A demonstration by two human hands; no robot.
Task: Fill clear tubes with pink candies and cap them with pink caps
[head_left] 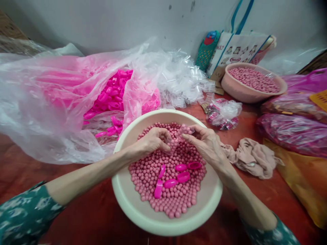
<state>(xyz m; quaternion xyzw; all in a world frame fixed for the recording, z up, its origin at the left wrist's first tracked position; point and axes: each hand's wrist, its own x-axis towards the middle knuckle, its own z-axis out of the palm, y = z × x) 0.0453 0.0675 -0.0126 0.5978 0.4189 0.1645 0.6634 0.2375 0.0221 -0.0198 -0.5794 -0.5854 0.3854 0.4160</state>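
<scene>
- Left hand (153,141) over the far half of the cream bowl (143,211), fingers curled in, thumb and fingertips pinched on the lower end of a small clear packet (180,135) filled with pink balls.
- Right hand (205,143) opposite it, fingers bent, thumb and forefinger nipping the upper end of the same packet. Both hands closed on it; the packet hangs between them just above the balls.
- Bowl sits on the red desk (84,217), close to the person, holding a heap of pink balls (173,200).
- On that heap, nearer the person than the hands: a few bright pink plastic pieces (176,177), lying loose, not touched.
- Left of the bowl: a large clear bag (51,112), mouth open, spilling more bright pink pieces (112,95).
- Behind the bowl: a pile of empty clear wrappers (178,78).
- Right of the bowl, just beside the right wrist: a crumpled beige cloth (252,156).
- Far right: a second bowl (236,92), pinkish, also filled with pink balls; a printed bag (237,51) stands behind it against the wall.
- Along the right edge: filled pink bags (293,132), stacked.
- Both sleeves green, patterned.
</scene>
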